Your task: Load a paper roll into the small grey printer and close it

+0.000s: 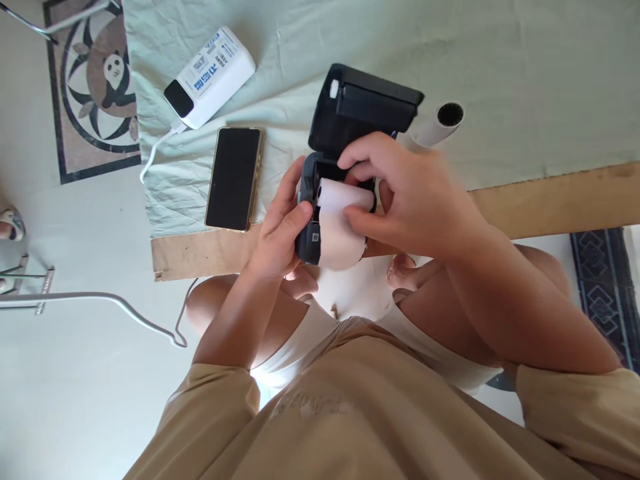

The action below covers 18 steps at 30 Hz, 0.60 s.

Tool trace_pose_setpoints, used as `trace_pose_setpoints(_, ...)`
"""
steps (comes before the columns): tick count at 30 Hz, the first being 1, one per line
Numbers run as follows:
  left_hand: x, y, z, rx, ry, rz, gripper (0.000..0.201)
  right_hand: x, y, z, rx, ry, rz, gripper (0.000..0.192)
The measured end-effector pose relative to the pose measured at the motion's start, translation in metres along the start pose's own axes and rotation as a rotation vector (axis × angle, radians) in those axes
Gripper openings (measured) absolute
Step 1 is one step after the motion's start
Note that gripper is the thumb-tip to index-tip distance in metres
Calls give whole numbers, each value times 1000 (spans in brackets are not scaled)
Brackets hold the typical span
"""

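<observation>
A small black receipt printer (310, 247) is gripped at its left side by my left hand (279, 230), the thumb lying over its edge. Its black lid (367, 107) stands swung open toward the far side. Inside the printer's bay sits a white paper roll (345, 195), with a loose end of paper hanging toward me. My right hand (410, 190) has its thumb on the paper and its fingers curled over the roll's far side. Part of the bay is hidden behind those fingers.
Left of the printer lie a dark phone (234, 179) and a white power bank (213, 77) with a white cable (157, 150). A second white roll (443, 123) with a dark core lies at the right. A green cloth (540, 87) covers the table up to its wooden edge (560, 200).
</observation>
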<state>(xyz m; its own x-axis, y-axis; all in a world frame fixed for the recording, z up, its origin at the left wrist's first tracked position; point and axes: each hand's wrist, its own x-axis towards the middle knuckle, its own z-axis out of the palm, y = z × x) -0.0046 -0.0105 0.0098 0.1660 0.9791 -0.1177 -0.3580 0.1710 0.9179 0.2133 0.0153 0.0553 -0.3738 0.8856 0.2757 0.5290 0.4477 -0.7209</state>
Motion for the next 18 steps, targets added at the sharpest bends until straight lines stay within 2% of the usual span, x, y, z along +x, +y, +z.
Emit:
trace_pose_setpoints(4, 5, 0, -2, -36, 118, 9, 40, 4, 7, -8, 515, 160, 119, 44)
trace_pose_setpoints(6, 7, 3, -2, -67, 146, -72, 32, 5, 20, -4, 606, 222, 186, 41)
trace_pose_setpoints(9, 9, 8, 0, -75, 162, -163, 33, 3, 37, 7, 391, 203, 209, 29)
trace_pose_setpoints(13, 9, 9, 5, -119, 213, -101, 39, -2, 40, 13, 16, 218, 84, 15)
trace_pose_setpoints(16, 10, 7, 6, -166, 256, -68, 43, -4, 36, 8, -88, 182, 14, 14)
trace_pose_setpoints(18, 11, 7, 6, -182, 279, -69, 43, -4, 36, 4, -111, 157, 5, 21)
